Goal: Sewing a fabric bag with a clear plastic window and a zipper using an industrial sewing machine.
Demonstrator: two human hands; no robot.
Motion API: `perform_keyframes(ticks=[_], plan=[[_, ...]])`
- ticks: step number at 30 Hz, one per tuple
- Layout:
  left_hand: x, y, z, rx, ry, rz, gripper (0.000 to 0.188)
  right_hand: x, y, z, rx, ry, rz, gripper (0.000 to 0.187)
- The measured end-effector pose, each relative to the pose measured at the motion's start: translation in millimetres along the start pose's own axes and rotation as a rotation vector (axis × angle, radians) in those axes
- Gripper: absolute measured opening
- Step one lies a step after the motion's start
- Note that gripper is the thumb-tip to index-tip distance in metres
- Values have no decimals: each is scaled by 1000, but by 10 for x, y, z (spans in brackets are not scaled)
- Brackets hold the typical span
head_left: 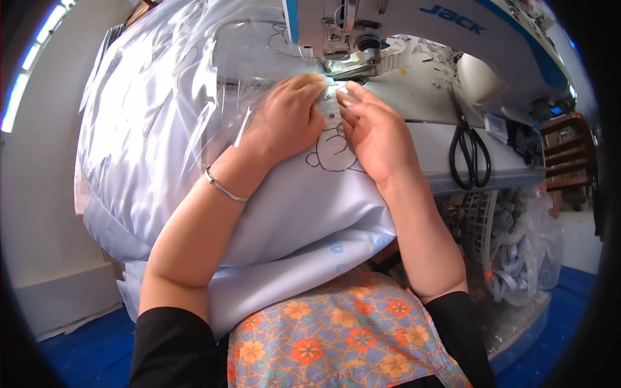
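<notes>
L hand (pixel 291 119) curls over white fabric (pixel 291 223) just in front of sewing machine (pixel 404 16), fingers bent & together; can't tell if it's pinching cloth. R hand (pixel 381 132), same side of machine, is part-open w/ fingers fairly straight, tips by fabric's edge; contact unclear. Fabric, w/ dark line drawings, runs from under machine toward person's lap. Clear plastic (pixel 249 55) lies L of machine; black-handled scissors (pixel 463 123) on table (pixel 427 97) beneath machine's arm, R of R hand.
</notes>
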State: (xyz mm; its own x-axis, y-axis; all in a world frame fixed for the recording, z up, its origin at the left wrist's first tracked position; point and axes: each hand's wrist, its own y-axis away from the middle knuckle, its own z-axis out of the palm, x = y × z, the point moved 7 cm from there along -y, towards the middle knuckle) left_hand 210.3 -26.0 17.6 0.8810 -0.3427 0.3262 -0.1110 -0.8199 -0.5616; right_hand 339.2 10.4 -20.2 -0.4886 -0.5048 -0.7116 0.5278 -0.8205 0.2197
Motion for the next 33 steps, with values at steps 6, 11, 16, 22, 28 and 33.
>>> perform_keyframes(ticks=[6,11,16,22,28,33], plan=[[-21,-11,69,-16,53,-38,32,30,-202,-87,-48,-86,-16,45],[-84,23,66,2,94,-71,31,40,-278,-65,-115,-95,10,33],[-90,43,14,7,88,-72,30,53,-273,-1,-150,-42,-2,33],[-114,49,-27,-9,99,-101,27,37,-237,100,-145,-11,-23,32],[-92,78,-96,47,87,-24,25,14,-179,216,-145,81,-32,31],[-95,127,-148,44,65,-62,29,44,-97,292,-127,144,-72,30]])
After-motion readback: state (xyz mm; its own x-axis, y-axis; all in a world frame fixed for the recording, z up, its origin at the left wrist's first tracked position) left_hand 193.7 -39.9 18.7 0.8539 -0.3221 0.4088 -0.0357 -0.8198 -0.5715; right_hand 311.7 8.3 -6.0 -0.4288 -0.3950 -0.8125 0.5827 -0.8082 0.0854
